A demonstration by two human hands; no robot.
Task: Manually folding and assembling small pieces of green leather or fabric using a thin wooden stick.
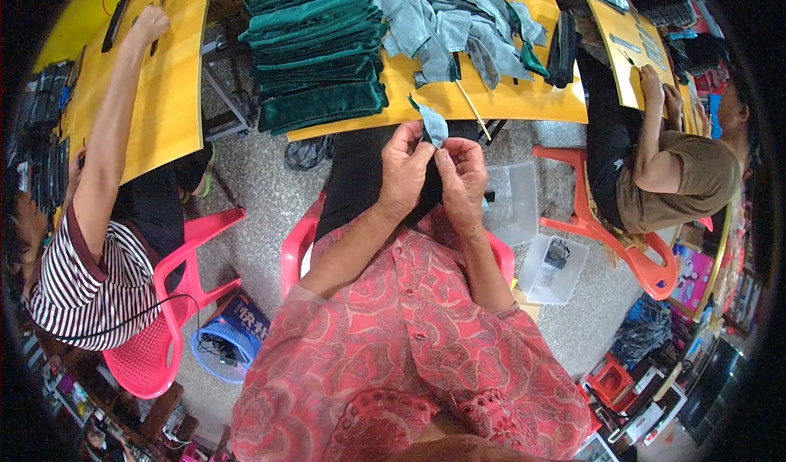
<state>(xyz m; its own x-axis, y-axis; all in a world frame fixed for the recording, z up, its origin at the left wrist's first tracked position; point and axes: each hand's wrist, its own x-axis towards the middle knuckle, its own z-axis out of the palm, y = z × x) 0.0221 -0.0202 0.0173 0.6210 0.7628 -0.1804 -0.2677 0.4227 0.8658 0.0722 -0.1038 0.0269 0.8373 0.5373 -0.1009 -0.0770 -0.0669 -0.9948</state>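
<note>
Pinched between both hands, just off the near edge of the table, is a small piece of velvety cloth (434,125) with a grey-blue back and a dark green edge. My left hand (405,170) grips its lower left side with thumb and fingers. Close beside it, my right hand (463,179) is closed on the lower right side. Further off lies a loose heap of similar grey and green cloth pieces (454,30). A tall stack of dark green velvet pieces (315,53) stands to the left of the heap.
A thin wooden stick (472,110) juts over the yellow table's edge (540,112). Black folded cloth (562,49) lies at the right. Clear plastic bins (553,269) stand on the floor. Co-workers sit at tables on both sides, one in stripes (86,286), one in brown (684,180).
</note>
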